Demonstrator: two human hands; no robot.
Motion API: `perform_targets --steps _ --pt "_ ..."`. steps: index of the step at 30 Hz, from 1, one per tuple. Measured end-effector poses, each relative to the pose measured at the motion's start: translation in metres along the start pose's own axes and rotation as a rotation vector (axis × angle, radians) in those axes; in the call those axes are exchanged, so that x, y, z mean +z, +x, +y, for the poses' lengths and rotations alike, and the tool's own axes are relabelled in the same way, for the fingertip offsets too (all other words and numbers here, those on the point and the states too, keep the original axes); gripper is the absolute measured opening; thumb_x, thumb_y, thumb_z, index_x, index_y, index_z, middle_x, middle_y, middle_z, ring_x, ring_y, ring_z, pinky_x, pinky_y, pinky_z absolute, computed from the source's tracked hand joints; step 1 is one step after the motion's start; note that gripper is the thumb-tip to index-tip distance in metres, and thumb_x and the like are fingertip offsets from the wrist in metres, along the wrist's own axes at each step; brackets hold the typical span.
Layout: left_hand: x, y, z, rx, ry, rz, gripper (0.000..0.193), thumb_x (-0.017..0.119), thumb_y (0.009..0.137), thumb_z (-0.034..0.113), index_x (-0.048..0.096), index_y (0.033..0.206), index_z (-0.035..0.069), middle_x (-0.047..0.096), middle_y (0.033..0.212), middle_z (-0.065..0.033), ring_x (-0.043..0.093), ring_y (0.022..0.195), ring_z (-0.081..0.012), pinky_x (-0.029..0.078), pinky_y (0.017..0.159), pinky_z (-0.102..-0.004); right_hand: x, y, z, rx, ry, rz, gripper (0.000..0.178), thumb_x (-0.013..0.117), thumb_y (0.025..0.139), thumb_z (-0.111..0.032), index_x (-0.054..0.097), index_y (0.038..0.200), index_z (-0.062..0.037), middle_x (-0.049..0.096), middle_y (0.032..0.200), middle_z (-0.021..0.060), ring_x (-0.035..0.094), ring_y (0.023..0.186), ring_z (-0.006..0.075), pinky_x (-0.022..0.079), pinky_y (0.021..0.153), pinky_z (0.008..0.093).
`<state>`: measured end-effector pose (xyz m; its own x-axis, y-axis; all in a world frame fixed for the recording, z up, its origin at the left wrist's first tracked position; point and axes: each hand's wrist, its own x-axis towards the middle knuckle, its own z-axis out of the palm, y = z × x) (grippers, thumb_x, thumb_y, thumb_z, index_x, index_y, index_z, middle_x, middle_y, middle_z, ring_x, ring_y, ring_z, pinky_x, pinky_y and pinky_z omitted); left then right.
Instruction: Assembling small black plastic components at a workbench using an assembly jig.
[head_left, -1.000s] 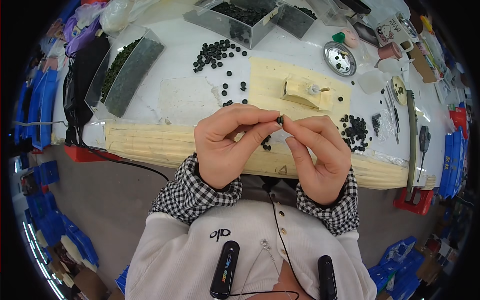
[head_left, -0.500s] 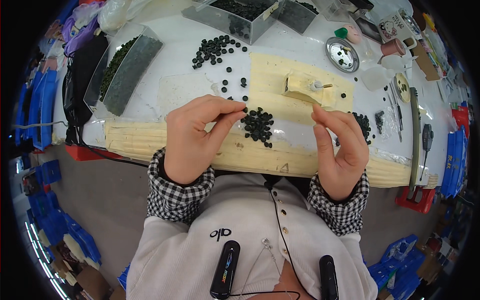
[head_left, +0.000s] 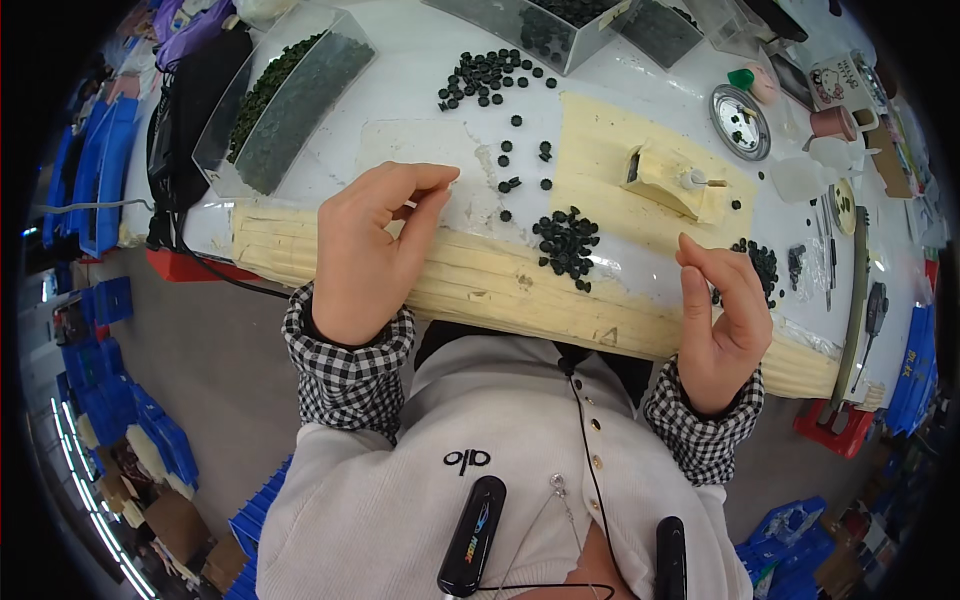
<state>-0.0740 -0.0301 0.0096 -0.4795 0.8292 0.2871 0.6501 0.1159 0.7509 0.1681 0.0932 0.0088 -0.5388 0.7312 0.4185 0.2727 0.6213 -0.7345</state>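
Observation:
My left hand (head_left: 372, 250) is held over the near left part of the table, to the left of a pile of small black round parts (head_left: 566, 245). Its thumb and forefinger are pinched close together; whatever may be between the tips is too small to make out. On the other side of that pile, my right hand (head_left: 728, 320) has thumb and forefinger apart, with nothing seen between them. A second small pile of dark parts (head_left: 760, 272) lies just beyond its fingers. Farther back, a cream-coloured block (head_left: 670, 185) with a short peg rests on a yellow sheet (head_left: 590, 150).
More black parts (head_left: 490, 72) are scattered toward the back. Clear bins (head_left: 318, 125) of dark and green pieces stand at left and back. A round metal dish (head_left: 740, 122), cups and tools (head_left: 876, 310) sit on the right. A padded cream edge (head_left: 480, 290) runs along the front.
My left hand has moved left, away from the pile of black parts it was touching. My right thumb and forefinger have spread slightly. The whole view has shifted, so the table appears farther right.

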Motion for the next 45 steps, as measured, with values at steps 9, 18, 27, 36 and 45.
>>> perform_targets --steps 9,18,27,36,45 --pt "-0.002 -0.002 0.001 -0.056 -0.06 -0.188 0.017 0.07 0.076 0.002 0.068 0.092 -0.001 0.06 0.079 -0.0062 0.056 0.066 -0.0115 0.045 0.059 -0.0224 0.006 -0.001 0.003 -0.022 -0.077 -0.003 0.021 0.063 0.08 0.008 0.067 0.099 0.0031 0.061 0.083 0.0115 0.058 0.074 0.019 0.046 0.067 0.0264" --pt "0.017 0.0 -0.003 0.038 0.036 -0.196 0.022 0.077 0.07 0.005 0.068 0.09 0.001 0.057 0.079 -0.0033 0.05 0.061 -0.0102 0.042 0.051 -0.0217 0.009 0.001 0.007 -0.005 -0.101 -0.045 0.021 0.063 0.079 0.008 0.067 0.099 0.0034 0.061 0.082 0.0112 0.058 0.074 0.0197 0.046 0.067 0.0268" --pt "0.021 0.002 -0.001 0.049 0.035 -0.17 0.016 0.076 0.071 0.005 0.065 0.082 0.001 0.058 0.076 -0.0044 0.051 0.061 -0.0128 0.042 0.052 -0.0241 0.01 0.002 0.009 -0.005 -0.092 -0.042 0.021 0.064 0.078 0.007 0.068 0.098 0.0029 0.06 0.08 0.0112 0.057 0.072 0.0207 0.045 0.066 0.0271" --pt "0.021 0.005 0.009 0.079 -0.071 -0.079 0.018 0.072 0.074 -0.002 0.069 0.091 0.0 0.062 0.079 -0.0064 0.055 0.063 -0.0102 0.044 0.054 -0.0213 0.008 0.005 0.008 -0.026 -0.089 -0.042 0.022 0.064 0.077 0.007 0.068 0.098 0.0023 0.059 0.078 0.0101 0.056 0.07 0.0207 0.044 0.064 0.0275" --pt "0.017 -0.001 0.01 -0.254 -0.684 -0.21 0.016 0.063 0.084 -0.003 0.063 0.1 -0.005 0.068 0.091 -0.0139 0.066 0.077 -0.0162 0.053 0.066 -0.0228 0.006 0.005 0.007 -0.036 -0.079 -0.035 0.022 0.065 0.077 0.007 0.068 0.098 0.0022 0.059 0.077 0.0102 0.056 0.069 0.021 0.044 0.063 0.0276"
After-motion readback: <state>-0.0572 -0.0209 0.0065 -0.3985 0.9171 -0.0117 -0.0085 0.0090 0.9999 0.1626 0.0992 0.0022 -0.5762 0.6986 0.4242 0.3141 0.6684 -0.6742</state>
